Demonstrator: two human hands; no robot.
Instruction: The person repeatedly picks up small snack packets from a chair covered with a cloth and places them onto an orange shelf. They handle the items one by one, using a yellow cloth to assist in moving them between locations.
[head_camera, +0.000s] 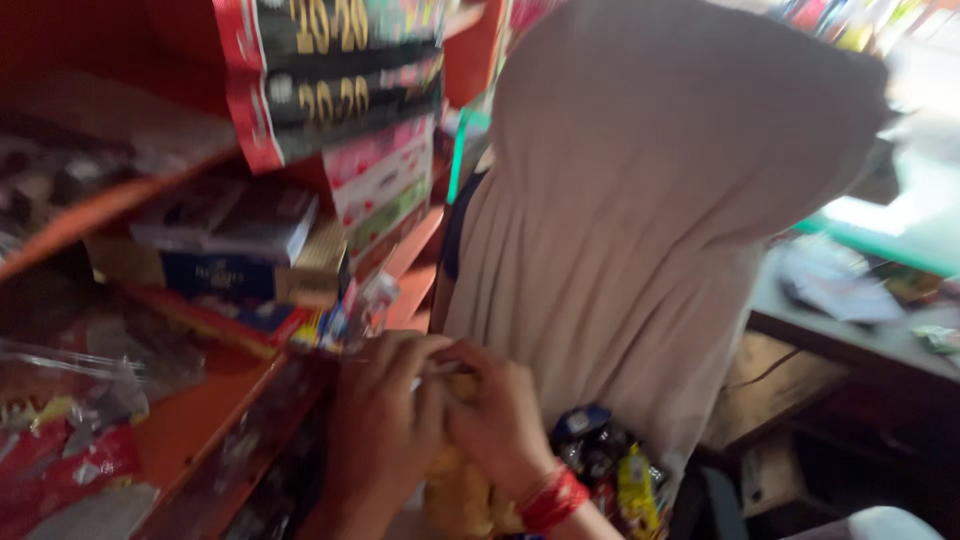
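Observation:
My left hand (378, 420) and my right hand (492, 420) meet at the bottom centre, both closed on the top of a yellow snack packet (458, 500) that hangs below them. A red thread band (552, 500) circles my right wrist. The hands are beside the front edge of an orange shelf (225, 420). The picture is blurred, so the exact grip is unclear.
A person in a long beige head covering (640, 200) stands right in front of me. Left, the orange shelves hold boxes (225, 245) and plastic-wrapped packets (60, 440). Hanging packet strips (330, 70) are overhead. Colourful packets (610, 470) are below; a cluttered counter (860, 330) is right.

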